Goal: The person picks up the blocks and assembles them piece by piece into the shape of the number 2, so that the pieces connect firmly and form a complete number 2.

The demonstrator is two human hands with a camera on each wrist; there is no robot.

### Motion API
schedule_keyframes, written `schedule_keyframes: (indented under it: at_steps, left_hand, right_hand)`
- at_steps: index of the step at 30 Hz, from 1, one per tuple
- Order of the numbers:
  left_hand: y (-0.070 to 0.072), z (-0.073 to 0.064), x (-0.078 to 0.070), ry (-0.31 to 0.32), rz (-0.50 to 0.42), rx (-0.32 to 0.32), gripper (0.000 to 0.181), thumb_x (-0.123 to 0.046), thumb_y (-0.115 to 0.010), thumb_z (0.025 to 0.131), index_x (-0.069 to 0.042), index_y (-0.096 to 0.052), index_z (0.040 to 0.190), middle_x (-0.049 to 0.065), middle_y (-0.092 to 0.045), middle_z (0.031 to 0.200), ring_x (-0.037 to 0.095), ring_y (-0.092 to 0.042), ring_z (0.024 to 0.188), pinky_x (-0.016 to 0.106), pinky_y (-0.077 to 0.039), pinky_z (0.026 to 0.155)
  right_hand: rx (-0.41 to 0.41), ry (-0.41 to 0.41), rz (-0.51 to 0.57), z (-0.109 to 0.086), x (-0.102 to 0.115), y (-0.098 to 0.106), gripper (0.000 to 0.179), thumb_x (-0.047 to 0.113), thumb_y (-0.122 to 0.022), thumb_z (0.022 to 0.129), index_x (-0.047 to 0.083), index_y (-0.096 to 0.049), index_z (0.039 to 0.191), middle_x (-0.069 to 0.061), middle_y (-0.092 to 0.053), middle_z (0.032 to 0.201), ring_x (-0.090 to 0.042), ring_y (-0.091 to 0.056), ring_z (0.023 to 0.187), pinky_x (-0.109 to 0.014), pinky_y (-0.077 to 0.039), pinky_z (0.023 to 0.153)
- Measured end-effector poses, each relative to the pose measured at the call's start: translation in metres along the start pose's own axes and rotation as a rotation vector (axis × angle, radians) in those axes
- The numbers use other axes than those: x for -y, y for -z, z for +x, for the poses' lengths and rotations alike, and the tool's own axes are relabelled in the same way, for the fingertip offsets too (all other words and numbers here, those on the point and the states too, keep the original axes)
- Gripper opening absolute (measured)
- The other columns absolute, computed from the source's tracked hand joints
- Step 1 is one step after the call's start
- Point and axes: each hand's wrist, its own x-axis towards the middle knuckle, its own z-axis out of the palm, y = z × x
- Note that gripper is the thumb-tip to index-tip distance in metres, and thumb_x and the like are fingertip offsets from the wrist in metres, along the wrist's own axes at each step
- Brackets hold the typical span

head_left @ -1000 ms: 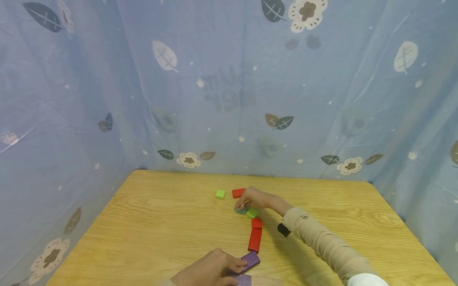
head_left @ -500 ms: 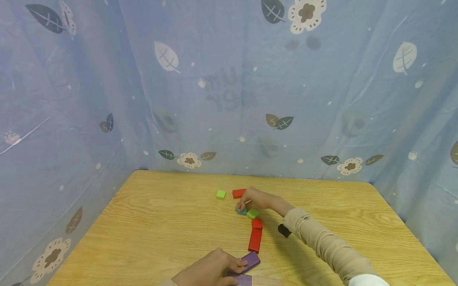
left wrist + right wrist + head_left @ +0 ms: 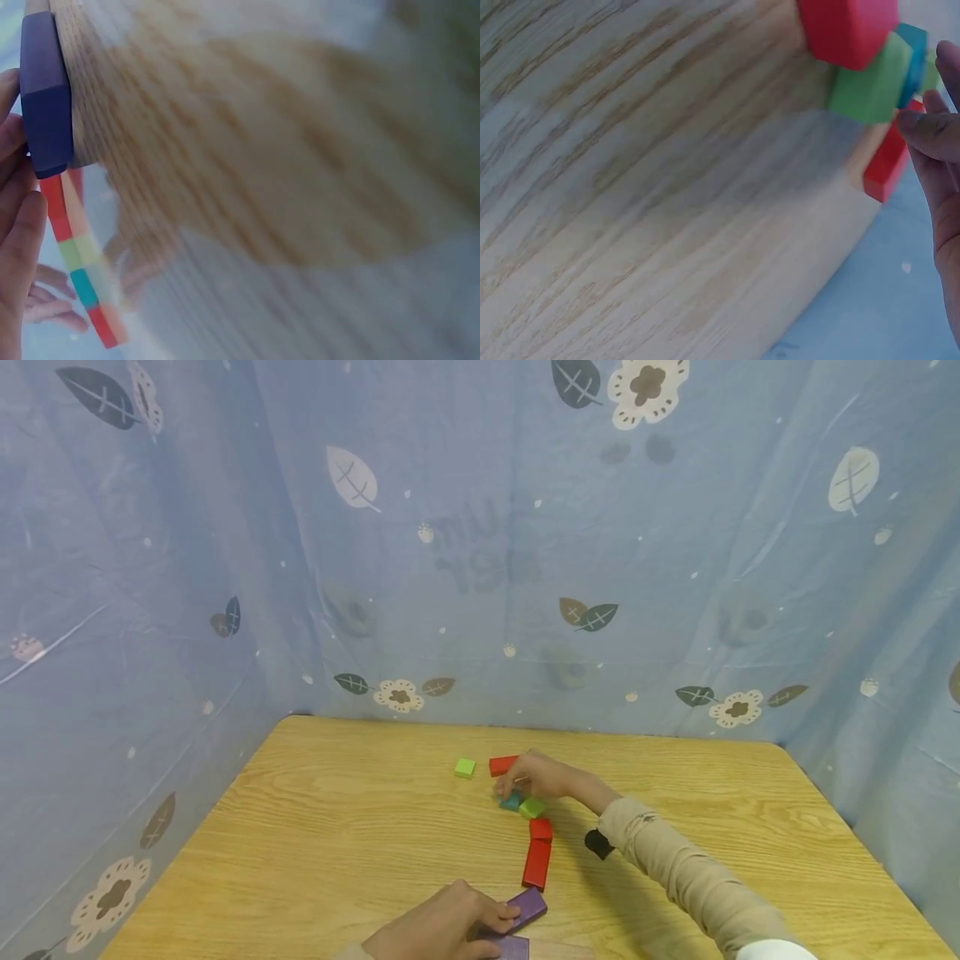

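Observation:
My left hand is at the front of the table, its fingertips resting on a purple block. A second purple block shows just in front, partly under the hand. In the left wrist view, fingers lie along the side of the purple block. Farther back, my right hand hovers just over a teal block, fingers apart. The right wrist view shows its thumb close to the green block and the teal block. My right hand covers part of a red block.
Two red blocks, one small and one long, run in line from the green block toward the purple ones. A lone lime block lies at the back left. A pale wooden block lies at the front. A curtain surrounds the table.
My right hand has risen slightly off the teal block, which shows more now. The left hand and the other blocks stay as they were.

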Motion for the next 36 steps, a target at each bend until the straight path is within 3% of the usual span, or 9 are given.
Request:
schedule_keyframes:
  at_steps: [2,5,7,11,16,23,27,36]
  left_hand:
    - [0.000,0.000,0.000,0.001,0.003,0.004,0.032,-0.021,-0.067,0.090,-0.007,-0.067,0.119,-0.007,-0.060,0.124,0.001,-0.054,0.108,0.016,-0.047,0.085]
    - [0.000,0.000,0.000,0.010,0.003,0.011,0.033,-0.022,-0.067,0.090,-0.008,-0.067,0.120,-0.008,-0.060,0.125,0.001,-0.054,0.109,0.017,-0.047,0.086]
    - [0.001,0.000,0.000,0.015,-0.001,0.015,0.033,-0.022,-0.067,0.090,-0.009,-0.066,0.121,-0.008,-0.060,0.125,0.001,-0.054,0.109,0.017,-0.047,0.086]
    - [0.002,-0.001,-0.001,0.026,-0.011,0.019,0.034,-0.023,-0.067,0.090,-0.009,-0.066,0.121,-0.008,-0.059,0.125,0.001,-0.054,0.109,0.018,-0.047,0.086]
    - [0.004,-0.001,-0.002,0.035,-0.015,0.027,0.035,-0.024,-0.067,0.091,-0.010,-0.066,0.122,-0.008,-0.060,0.126,0.000,-0.054,0.109,0.018,-0.047,0.086]
    - [0.004,0.001,-0.002,0.011,0.010,0.025,0.035,-0.023,-0.067,0.090,-0.009,-0.065,0.123,-0.007,-0.060,0.125,-0.001,-0.054,0.109,0.016,-0.047,0.085]
    - [0.002,0.000,-0.002,0.012,0.016,0.027,0.035,-0.024,-0.067,0.090,-0.010,-0.066,0.122,-0.008,-0.061,0.125,-0.002,-0.054,0.108,0.016,-0.047,0.084]
    - [0.005,0.001,-0.003,0.021,0.020,0.035,0.034,-0.023,-0.067,0.091,-0.011,-0.066,0.122,-0.008,-0.060,0.125,-0.001,-0.054,0.109,0.018,-0.047,0.087]
  right_hand:
    - [-0.058,-0.031,0.023,-0.002,0.002,0.006,0.036,-0.027,-0.053,0.077,-0.002,-0.074,0.091,-0.016,-0.069,0.110,-0.027,-0.064,0.105,-0.020,-0.051,0.066]
    - [-0.176,-0.059,0.152,-0.006,0.001,0.018,0.025,-0.019,-0.056,0.083,-0.008,-0.071,0.100,-0.022,-0.066,0.113,-0.032,-0.063,0.106,-0.024,-0.052,0.066]
    - [-0.267,-0.093,0.278,-0.009,-0.003,0.027,0.021,-0.010,-0.059,0.088,-0.011,-0.067,0.107,-0.023,-0.065,0.115,-0.030,-0.063,0.107,-0.034,-0.052,0.086]
    - [-0.448,-0.151,0.570,-0.014,-0.012,0.039,0.028,-0.009,-0.060,0.088,-0.012,-0.061,0.116,-0.022,-0.063,0.119,-0.021,-0.064,0.107,-0.040,-0.050,0.090]
    - [-0.594,-0.160,0.717,-0.016,-0.026,0.042,0.034,-0.004,-0.062,0.089,-0.014,-0.056,0.122,-0.024,-0.058,0.125,-0.015,-0.063,0.107,-0.046,-0.045,0.095]
    - [-0.705,-0.190,0.890,-0.018,-0.040,0.031,0.039,-0.003,-0.060,0.091,-0.015,-0.049,0.127,-0.026,-0.051,0.133,-0.016,-0.060,0.113,-0.030,-0.046,0.096]
    - [-0.772,-0.187,0.977,-0.017,-0.046,0.020,0.039,-0.006,-0.058,0.092,-0.016,-0.048,0.128,-0.022,-0.054,0.132,-0.021,-0.056,0.119,-0.027,-0.046,0.095]
    - [-0.806,-0.218,1.004,-0.009,-0.053,0.006,0.038,-0.008,-0.057,0.091,-0.017,-0.049,0.127,-0.018,-0.059,0.128,-0.028,-0.053,0.122,-0.027,-0.047,0.094]
